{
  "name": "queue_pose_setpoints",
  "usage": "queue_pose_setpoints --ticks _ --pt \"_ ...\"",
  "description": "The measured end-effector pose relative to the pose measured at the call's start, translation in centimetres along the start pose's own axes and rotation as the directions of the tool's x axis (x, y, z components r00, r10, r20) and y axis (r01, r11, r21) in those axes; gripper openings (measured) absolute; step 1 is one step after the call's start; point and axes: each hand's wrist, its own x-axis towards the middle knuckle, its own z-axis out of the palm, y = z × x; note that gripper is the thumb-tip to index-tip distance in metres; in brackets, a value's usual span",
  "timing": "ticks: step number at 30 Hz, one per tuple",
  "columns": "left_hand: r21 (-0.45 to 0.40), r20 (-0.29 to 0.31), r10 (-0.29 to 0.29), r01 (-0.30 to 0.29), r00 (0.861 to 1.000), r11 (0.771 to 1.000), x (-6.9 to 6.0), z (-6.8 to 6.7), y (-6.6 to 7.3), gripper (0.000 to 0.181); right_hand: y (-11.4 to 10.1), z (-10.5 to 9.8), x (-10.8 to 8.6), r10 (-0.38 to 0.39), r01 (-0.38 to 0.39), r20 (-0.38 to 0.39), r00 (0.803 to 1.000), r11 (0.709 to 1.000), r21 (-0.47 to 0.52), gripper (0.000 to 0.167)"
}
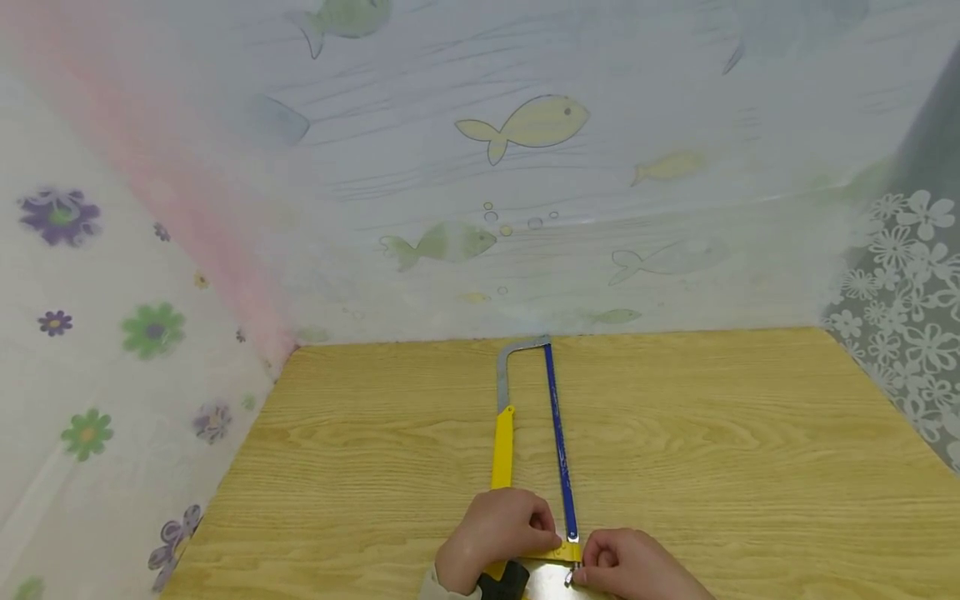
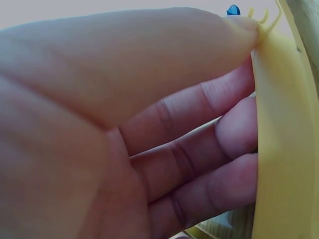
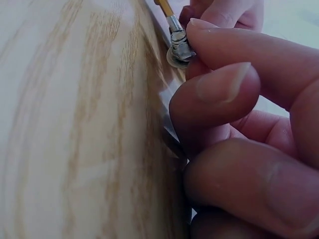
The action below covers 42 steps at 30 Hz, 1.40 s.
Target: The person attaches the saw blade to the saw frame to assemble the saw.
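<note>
A hacksaw with a yellow and grey frame (image 1: pixel 502 450) lies on the wood-grain table, its blue blade (image 1: pixel 560 450) running along the right side. My left hand (image 1: pixel 498 529) reaches across the frame and pinches its yellow near end bar (image 2: pixel 286 139) between thumb and fingers. Beside it, my right hand (image 1: pixel 637 562) pinches the small metal wing nut (image 3: pixel 180 50) at the near end of the blade. Part of a black handle (image 1: pixel 513 581) shows below my left wrist; the rest of the handle is hidden.
The wood-grain table (image 1: pixel 712 433) meets a covering printed with fish (image 1: pixel 547 125) at the back. Flowered white sheeting (image 1: pixel 112 358) borders the left side, and a grey covering with white flowers (image 1: pixel 922 300) the right. The hacksaw's far end nearly reaches the table's back edge.
</note>
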Motion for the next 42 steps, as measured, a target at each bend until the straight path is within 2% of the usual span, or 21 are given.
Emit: queue_pose_setpoints --ticks 24,34,42 --pt "0.032 0.004 -0.013 0.013 1.0 0.999 0.17 -0.18 0.2 0.014 -0.27 -0.36 0.17 0.027 -0.027 0.019 0.999 1.0 -0.014 0.025" --pt "0.0 0.034 -0.051 0.051 0.998 0.999 0.11 -0.18 0.18 0.015 -0.29 -0.03 0.1 0.05 -0.05 0.017 0.999 0.999 0.009 0.025" --pt "0.008 0.025 -0.033 0.032 0.999 0.999 0.07 -0.1 0.11 0.016 0.08 -0.22 0.13 0.047 -0.047 0.03 0.998 0.999 -0.009 0.024"
